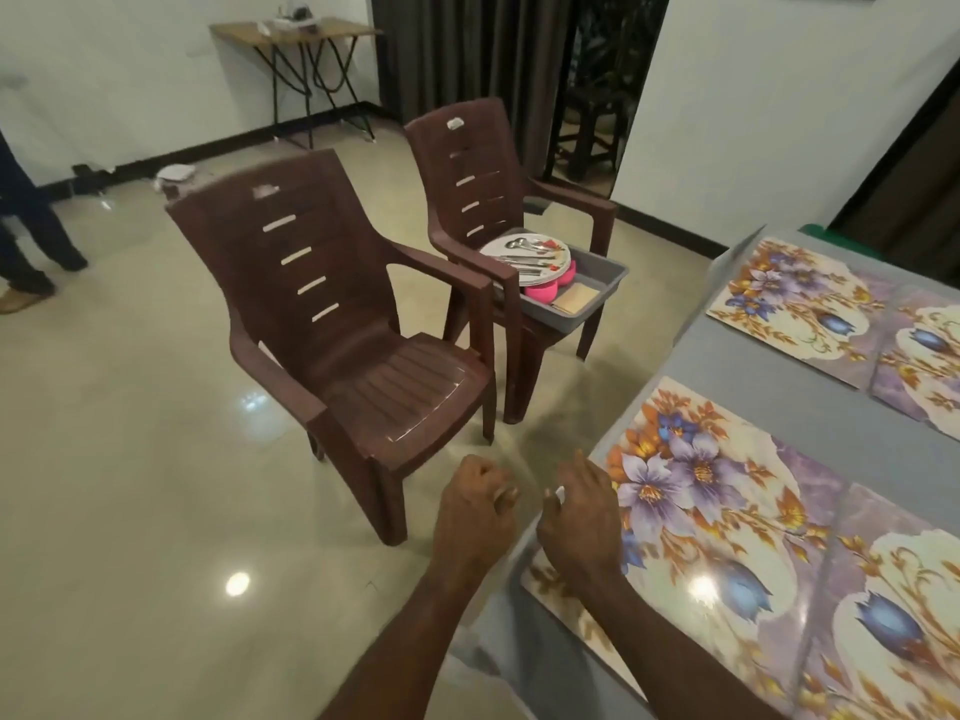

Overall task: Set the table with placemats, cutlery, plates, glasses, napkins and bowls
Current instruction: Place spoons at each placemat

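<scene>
Floral placemats lie on the grey table [779, 402]: one nearest me [727, 511], one to its right [909, 615], and two farther back [795, 304], [924, 356]. My right hand [579, 517] rests on the left edge of the nearest placemat, fingers bent over the table's rim; whether it pinches the mat is hidden. My left hand [475, 506] hovers just left of the table in a loose fist, holding nothing. A grey tray [597, 298] on the far chair holds stacked plates [540, 270], cutlery [524, 252], pink bowls [550, 289] and beige napkins [574, 298].
Two brown plastic chairs stand left of the table, the near one [332, 324] with a bare seat, the far one [467, 174] bearing the tray. A person's legs [26, 241] are at the far left. A small wooden side table [296, 31] is against the back wall.
</scene>
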